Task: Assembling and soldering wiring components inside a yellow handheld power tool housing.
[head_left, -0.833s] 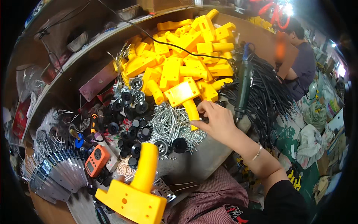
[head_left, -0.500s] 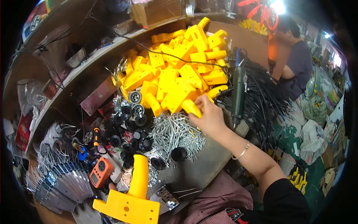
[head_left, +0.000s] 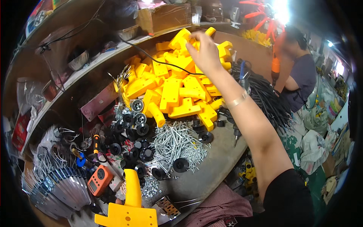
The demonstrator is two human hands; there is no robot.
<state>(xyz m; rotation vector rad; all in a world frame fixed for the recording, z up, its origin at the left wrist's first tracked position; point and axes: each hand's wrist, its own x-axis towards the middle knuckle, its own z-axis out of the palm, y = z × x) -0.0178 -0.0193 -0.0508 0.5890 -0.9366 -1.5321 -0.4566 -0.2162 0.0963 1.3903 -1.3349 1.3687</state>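
At the lower left, a pistol-shaped yellow plastic housing (head_left: 130,215) is held up close, its handle pointing away from me. My left hand (head_left: 119,201) grips it from beneath; only a bit of finger shows beside the handle. My right hand (head_left: 207,53) reaches over the far part of a heap of similar yellow housings (head_left: 172,90). Its thumb and forefinger are at the right edge of one yellow housing (head_left: 180,38) on top and appear to pinch it. A black cable (head_left: 160,62) runs across the heap.
Long screws (head_left: 172,142), black round knobs (head_left: 180,165) and small nuts (head_left: 150,187) lie before the heap. Metal blades (head_left: 64,189) and an orange meter (head_left: 100,180) are left. Black cords (head_left: 264,94) and a partly covered electric screwdriver (head_left: 237,132) lie right. Another person (head_left: 302,72) sits beyond.
My right hand has moved from the heap's front to its far top, apparently carrying a housing. Other housings now show at the front. The left hand's housing has sunk slightly in view.
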